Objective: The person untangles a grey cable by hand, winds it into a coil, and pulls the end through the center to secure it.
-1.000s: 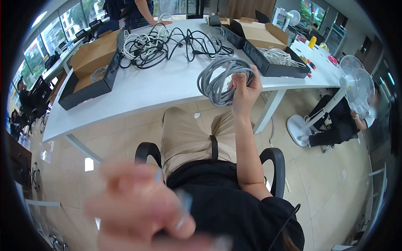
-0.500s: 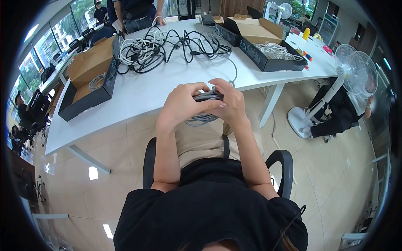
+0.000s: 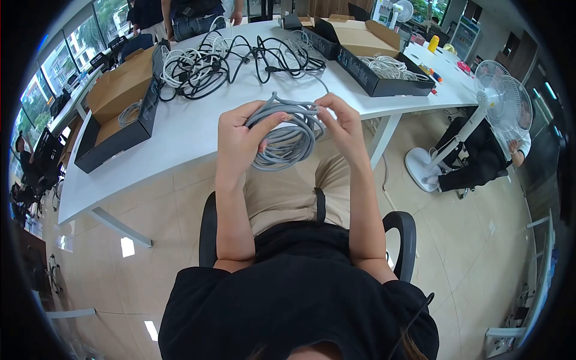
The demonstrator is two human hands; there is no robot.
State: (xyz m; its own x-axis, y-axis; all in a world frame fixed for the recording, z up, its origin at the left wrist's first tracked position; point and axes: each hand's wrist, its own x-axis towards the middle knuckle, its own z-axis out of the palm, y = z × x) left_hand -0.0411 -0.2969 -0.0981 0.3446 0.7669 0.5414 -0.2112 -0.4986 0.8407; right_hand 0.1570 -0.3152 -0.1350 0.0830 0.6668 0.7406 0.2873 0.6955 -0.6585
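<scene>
A coil of grey cable (image 3: pixel 288 147) hangs in front of me at the table's near edge, above my lap. My left hand (image 3: pixel 246 135) grips its left side, with the thumb laid across the loops. At the coil's upper right, my right hand (image 3: pixel 341 123) pinches the grey cable between thumb and fingertips. From there a single strand runs up onto the white table (image 3: pixel 198 132), toward a heap of black cables (image 3: pixel 210 81) and white cables (image 3: pixel 174 67).
An open black box (image 3: pixel 117 141) with a small grey coil stands at the left. Another open box (image 3: pixel 384 87) holding white cable is at the back right. A white fan (image 3: pixel 489 99) stands beside a seated person at right. Other people stand behind the table.
My hands were close together around the coil. Now they are apart, the coil faces me more openly in the left hand, and the right hand has shifted to its upper right edge.
</scene>
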